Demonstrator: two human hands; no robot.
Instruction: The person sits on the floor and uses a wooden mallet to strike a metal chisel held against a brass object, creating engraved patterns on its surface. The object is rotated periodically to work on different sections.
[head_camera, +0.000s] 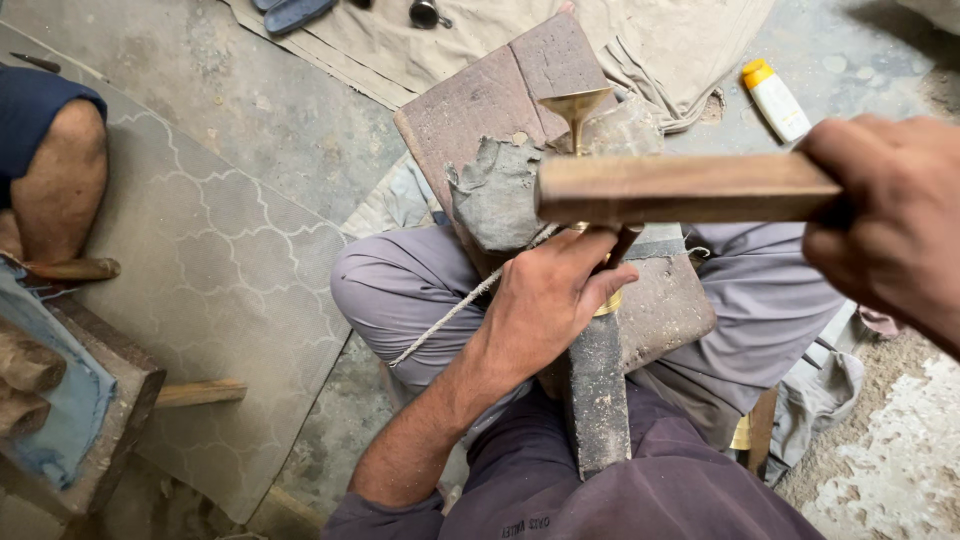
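My left hand (548, 300) grips a brass goblet-shaped piece (577, 108) by its lower part, pressing it against a dark metal bar (597, 400) that runs between my legs. The piece's flared brass top points away from me over a reddish stone slab (500, 95). My right hand (890, 215) is raised at the right, closed on a wooden mallet (680, 187) held level above the brass piece. A grey rag (497, 200) lies bunched on the slab beside the brass piece.
A white bottle with a yellow cap (775, 100) lies on the floor at the upper right. Another person's knee (62, 175) shows at the left beside a wooden block (100, 420). A beige cloth (660, 40) covers the floor ahead. A rope (455, 310) crosses my left thigh.
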